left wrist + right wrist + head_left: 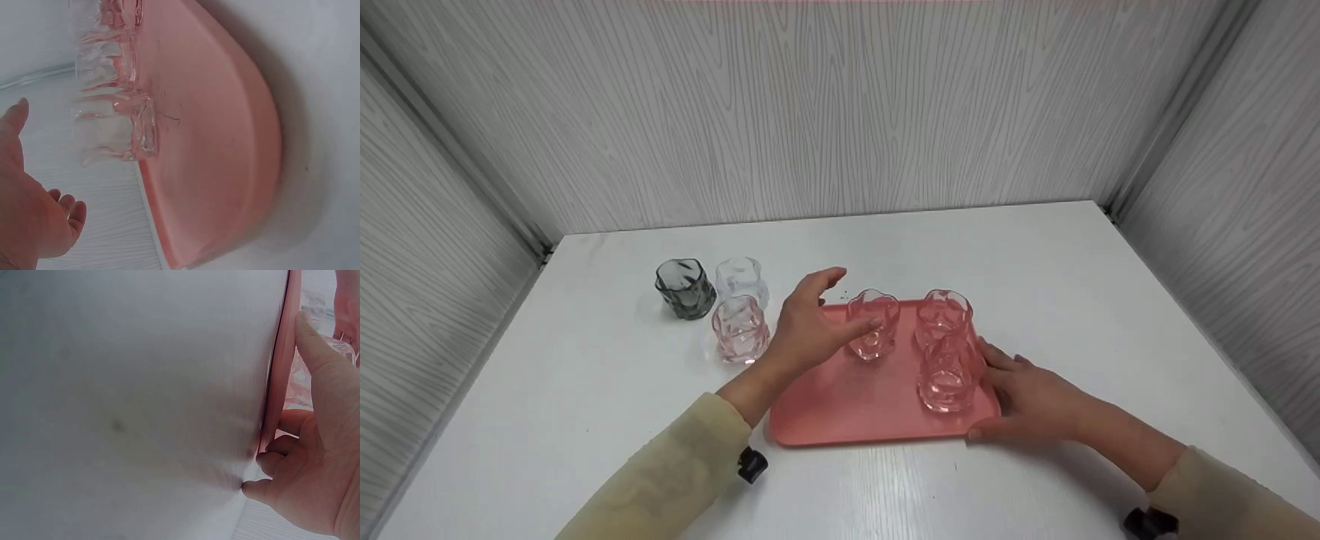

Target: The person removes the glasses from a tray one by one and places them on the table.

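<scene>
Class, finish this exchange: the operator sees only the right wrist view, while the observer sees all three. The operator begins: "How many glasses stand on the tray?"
Observer: Three stand on the pink tray: a back left glass, a back right glass and a front right glass.
Operator: Are there more glasses off the tray?
Observer: Yes, three on the table, left of the tray in the head view: a smoky grey glass, a clear glass and a pinkish glass.
Operator: Is any glass being gripped?
Observer: No. The left wrist view shows a gap between the left hand and the glasses.
</scene>
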{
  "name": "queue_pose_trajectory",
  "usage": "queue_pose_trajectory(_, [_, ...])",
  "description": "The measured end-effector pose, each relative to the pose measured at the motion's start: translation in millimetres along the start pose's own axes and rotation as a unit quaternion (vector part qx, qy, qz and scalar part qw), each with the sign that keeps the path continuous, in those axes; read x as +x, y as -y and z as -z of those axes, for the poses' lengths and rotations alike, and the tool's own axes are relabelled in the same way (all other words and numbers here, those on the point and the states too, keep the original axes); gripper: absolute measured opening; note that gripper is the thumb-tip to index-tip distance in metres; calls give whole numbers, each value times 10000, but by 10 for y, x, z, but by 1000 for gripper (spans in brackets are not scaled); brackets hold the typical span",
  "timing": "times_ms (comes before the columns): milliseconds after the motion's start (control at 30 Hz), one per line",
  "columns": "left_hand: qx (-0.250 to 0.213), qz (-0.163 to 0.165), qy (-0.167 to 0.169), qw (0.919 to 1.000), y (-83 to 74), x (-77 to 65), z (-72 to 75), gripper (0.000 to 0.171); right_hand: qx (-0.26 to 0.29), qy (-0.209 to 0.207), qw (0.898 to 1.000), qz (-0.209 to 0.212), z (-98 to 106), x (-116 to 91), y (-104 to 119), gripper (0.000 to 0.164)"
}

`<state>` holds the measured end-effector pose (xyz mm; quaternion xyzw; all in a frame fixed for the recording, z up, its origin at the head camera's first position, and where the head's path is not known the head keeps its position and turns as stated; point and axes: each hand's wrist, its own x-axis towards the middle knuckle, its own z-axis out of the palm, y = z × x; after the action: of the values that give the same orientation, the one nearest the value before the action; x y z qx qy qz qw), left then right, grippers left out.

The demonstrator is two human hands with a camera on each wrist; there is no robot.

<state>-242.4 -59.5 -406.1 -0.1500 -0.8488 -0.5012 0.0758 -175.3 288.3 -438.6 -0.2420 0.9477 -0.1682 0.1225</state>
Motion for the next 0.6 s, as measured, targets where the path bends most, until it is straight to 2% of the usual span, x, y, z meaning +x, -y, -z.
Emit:
queue_pose_trajectory(233, [-11, 524, 399, 9978, 92, 48, -170, 94, 37, -96, 9998, 159, -7, 8, -13, 112])
queue_pose_trajectory(600, [-127, 616, 723, 9954, 208, 68, -293, 95, -3, -86, 9998, 164, -18, 17, -27, 113])
